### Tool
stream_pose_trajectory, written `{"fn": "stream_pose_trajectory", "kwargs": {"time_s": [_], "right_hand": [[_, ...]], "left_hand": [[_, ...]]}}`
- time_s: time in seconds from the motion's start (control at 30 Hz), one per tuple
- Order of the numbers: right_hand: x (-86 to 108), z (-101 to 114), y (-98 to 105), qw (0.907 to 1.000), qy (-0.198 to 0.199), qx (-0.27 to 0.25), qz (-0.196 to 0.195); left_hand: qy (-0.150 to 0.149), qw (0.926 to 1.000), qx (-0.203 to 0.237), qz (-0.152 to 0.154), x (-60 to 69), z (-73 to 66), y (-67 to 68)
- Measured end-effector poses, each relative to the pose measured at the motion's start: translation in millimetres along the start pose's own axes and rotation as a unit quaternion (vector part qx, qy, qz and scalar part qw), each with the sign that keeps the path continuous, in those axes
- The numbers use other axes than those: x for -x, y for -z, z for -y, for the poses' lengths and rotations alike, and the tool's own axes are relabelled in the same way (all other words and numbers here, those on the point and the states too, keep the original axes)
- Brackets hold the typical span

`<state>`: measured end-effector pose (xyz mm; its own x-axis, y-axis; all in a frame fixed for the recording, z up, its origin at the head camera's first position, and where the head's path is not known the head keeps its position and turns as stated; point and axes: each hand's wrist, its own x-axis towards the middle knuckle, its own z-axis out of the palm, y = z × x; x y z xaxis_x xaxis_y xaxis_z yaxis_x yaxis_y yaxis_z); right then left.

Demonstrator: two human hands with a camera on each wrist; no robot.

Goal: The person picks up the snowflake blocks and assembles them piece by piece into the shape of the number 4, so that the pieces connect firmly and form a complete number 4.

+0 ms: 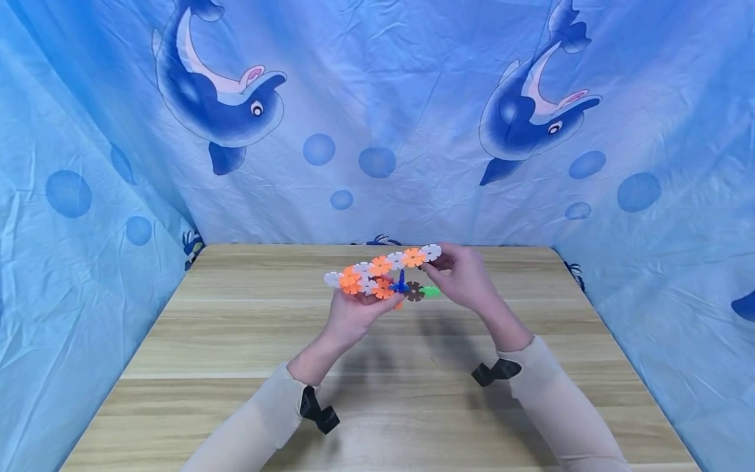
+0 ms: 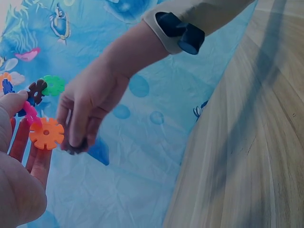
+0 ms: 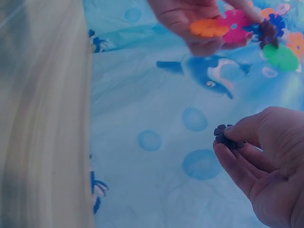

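Observation:
My left hand (image 1: 350,319) grips a model built of flower-shaped snowflake discs (image 1: 380,265), above the table. A chain of orange and white discs runs across its top. Blue pieces (image 1: 399,286), a brown disc (image 1: 414,292) and a green disc (image 1: 432,292) extend toward the right. The right wrist view also shows a pink disc (image 3: 233,26) and an orange disc (image 3: 209,28) by the left fingers. Between thumb and fingers, my right hand (image 1: 468,280) pinches a loose dark disc (image 3: 228,137), apart from the model; the head view mostly hides this disc.
A wood-grain table (image 1: 377,406) lies below both hands. Blue cloth with printed dolphins (image 1: 377,85) hangs behind and at both sides of it. Black wrist mounts (image 1: 318,410) sit on the light sleeves (image 1: 253,419).

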<state>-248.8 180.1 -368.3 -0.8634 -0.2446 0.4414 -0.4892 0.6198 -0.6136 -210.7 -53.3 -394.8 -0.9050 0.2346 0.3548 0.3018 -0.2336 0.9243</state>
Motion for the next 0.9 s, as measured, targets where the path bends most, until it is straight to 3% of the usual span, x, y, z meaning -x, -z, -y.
{"fn": "stream_pose_trajectory", "kwargs": {"time_s": [0.2,0.37,0.63,0.9], "right_hand": [[3.2,12.3,9.8,0.9997,0.019,-0.007,-0.016],[6.5,15.1,16.4,0.9967,0.03,-0.07,-0.026],[10.7,25.1,22.0,0.979,0.003,-0.204,0.003],[8.3,37.0,18.4,0.9649,-0.008,-0.261,0.031]], "left_hand": [[0.005,1.0,0.004,-0.003,-0.8,1.3,0.3],[0.004,1.0,-0.008,-0.005,-1.2,2.5,1.9],[0.022,0.9997,-0.005,-0.006,-1.3,1.4,1.8],[0.029,0.9996,0.0,-0.006,-1.0,1.0,1.3]]}}
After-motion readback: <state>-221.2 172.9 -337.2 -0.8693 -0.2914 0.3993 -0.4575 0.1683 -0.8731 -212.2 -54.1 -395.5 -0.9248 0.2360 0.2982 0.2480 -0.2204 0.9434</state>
